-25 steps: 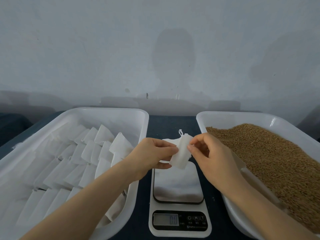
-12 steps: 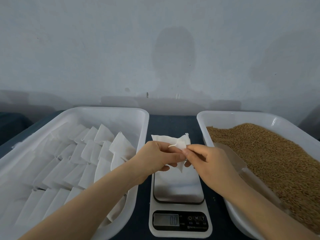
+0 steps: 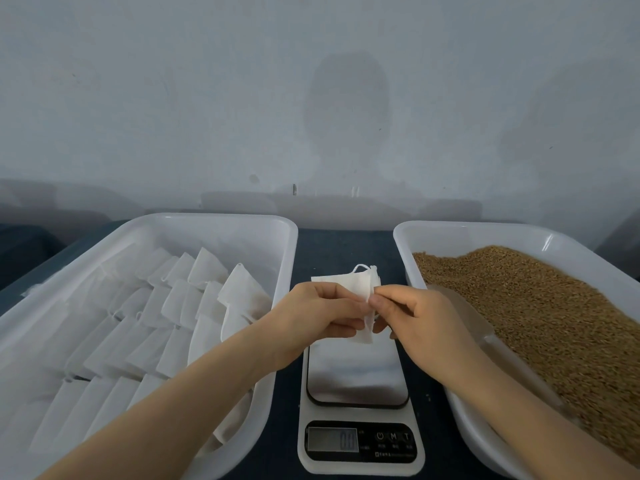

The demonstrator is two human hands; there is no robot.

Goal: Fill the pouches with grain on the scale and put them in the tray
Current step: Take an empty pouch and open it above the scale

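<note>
My left hand [image 3: 322, 315] and right hand [image 3: 412, 317] pinch an empty pouch [image 3: 349, 284] above the scale [image 3: 356, 375]. I think I must open its mouth, then add grain [image 3: 519, 306].

We're facing a pale grey wall [image 3: 138, 98] across the upper frame, a soft shadow [image 3: 346, 109] at centre, dark table [image 3: 343, 247] below.

We've got a dark blue table [image 3: 341, 251] under us. Three things sit straight on it, side by side: a white left tray [image 3: 221, 219], a white scale [image 3: 360, 415] in the gap between, and a white right tray [image 3: 485, 227]. The scale's just beside both trays.
</note>
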